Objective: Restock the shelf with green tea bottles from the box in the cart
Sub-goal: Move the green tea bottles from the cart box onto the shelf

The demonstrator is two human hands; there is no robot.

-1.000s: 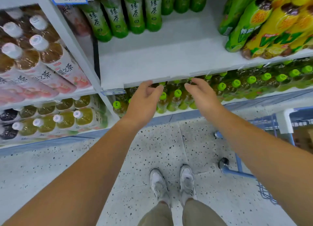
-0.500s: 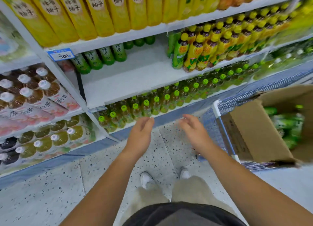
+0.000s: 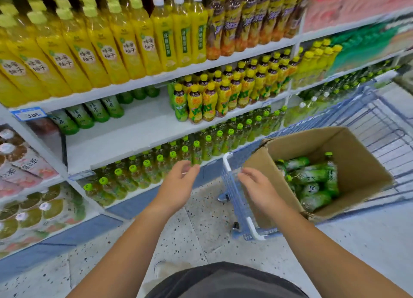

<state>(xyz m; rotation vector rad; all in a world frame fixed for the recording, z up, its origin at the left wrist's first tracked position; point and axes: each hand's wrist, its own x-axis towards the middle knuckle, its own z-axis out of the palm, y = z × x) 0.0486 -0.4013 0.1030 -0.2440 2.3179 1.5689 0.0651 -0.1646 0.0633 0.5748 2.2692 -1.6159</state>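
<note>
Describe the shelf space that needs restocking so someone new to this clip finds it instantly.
Start at the row of tall yellow bottles on the shelving. Directly below it is a mostly bare white shelf, left of the short yellow-capped bottles. Unlike its packed neighbours, it holds only a few green tea bottles at the back.

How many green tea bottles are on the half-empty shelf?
7 green tea bottles, in one row along the back of the shelf, from the price tag on the left to the yellow-capped bottles on the right. Others may be hidden.
</note>
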